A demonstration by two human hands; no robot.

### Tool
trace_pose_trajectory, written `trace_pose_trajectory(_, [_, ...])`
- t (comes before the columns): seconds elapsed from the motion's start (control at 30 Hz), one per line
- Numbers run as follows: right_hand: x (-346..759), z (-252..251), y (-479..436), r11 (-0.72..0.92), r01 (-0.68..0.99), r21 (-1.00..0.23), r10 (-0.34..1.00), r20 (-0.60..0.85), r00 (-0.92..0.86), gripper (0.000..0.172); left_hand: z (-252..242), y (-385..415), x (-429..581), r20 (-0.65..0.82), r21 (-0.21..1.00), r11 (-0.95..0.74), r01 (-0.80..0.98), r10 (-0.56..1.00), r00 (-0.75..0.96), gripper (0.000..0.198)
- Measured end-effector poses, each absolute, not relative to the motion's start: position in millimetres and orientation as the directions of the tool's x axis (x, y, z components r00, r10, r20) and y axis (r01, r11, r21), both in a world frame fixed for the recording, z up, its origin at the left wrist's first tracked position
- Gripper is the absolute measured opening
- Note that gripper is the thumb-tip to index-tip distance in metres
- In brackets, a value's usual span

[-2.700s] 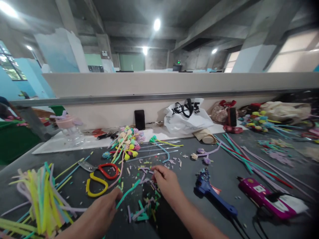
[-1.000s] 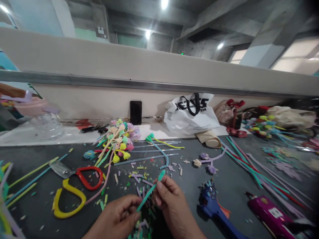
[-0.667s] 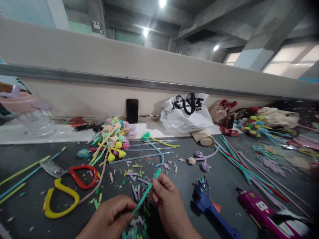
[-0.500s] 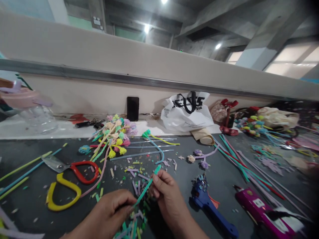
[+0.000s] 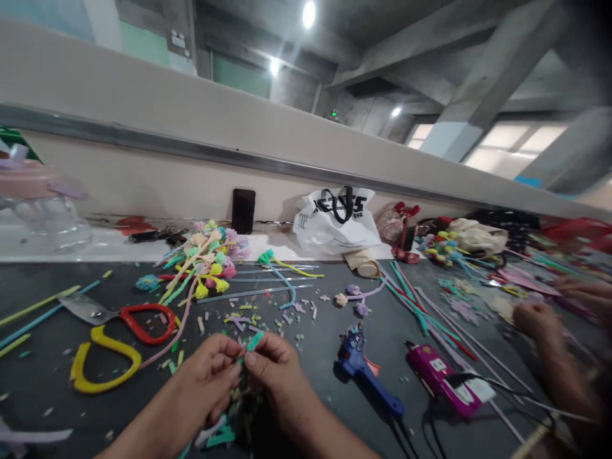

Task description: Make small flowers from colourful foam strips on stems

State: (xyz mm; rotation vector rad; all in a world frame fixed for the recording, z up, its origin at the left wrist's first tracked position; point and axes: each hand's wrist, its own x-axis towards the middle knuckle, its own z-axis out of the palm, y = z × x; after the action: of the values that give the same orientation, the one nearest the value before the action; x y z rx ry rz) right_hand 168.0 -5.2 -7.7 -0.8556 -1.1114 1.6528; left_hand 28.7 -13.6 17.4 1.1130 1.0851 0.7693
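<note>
A short green fuzzy stem (image 5: 255, 341), like a chenille stem, shows between my hands above the dark table. My left hand (image 5: 205, 379) has its fingers pinched around the stem's lower part. My right hand (image 5: 277, 366) grips it near the upper tip between thumb and forefinger. The fingertips of both hands are almost touching, and the lower stem is mostly hidden. Below them lies a pile of cut green and purple stem pieces (image 5: 222, 435). Scissors (image 5: 125, 313) with one red and one yellow handle lie left of my left hand.
Right of my hands lie a blue glue gun (image 5: 373, 381) and a corded magenta device (image 5: 442, 376). Fuzzy flowers (image 5: 210, 252), a phone (image 5: 243, 211) and a white bag (image 5: 329, 229) are farther back. Another person's hand (image 5: 538, 319) rests at the right.
My hands have come together, and less of the green stem shows between them. The view has turned right, bringing another person's hands into sight.
</note>
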Motion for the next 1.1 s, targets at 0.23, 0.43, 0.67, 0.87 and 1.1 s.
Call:
trace_pose_trajectory(0.23, [170, -1, -4, 0.009, -0.105, -0.994, 0.975, 0.032, -0.221, 0.020, 17, -5, 21, -0.245, 0.964, 0.205, 0.167, 0.930, 0.272, 0.030])
trace_pose_trajectory(0.43, [169, 21, -12, 0.097, 0.088, -0.991, 0.990, 0.087, -0.111, 0.010, 25, 6, 7, -0.326, 0.917, 0.387, -0.100, 0.869, 0.373, 0.038])
trace_pose_trajectory(0.67, [246, 66, -37, 0.190, 0.700, -0.689, 0.940, 0.334, 0.074, 0.030, 16, 24, -20, -0.233, 0.825, 0.426, -0.372, 0.855, 0.463, 0.028])
trace_pose_trajectory(0.87, [325, 14, -59, -0.253, 0.963, -0.089, 0.907, 0.324, 0.268, 0.038, 9, 20, -16, -0.215, 0.819, 0.437, -0.371, 0.834, 0.509, 0.022])
trace_pose_trajectory(1.1, [359, -25, -51, -0.078, 0.982, -0.170, 0.926, 0.352, 0.134, 0.036, 6, 16, -14, -0.172, 0.842, 0.380, -0.382, 0.862, 0.477, 0.022])
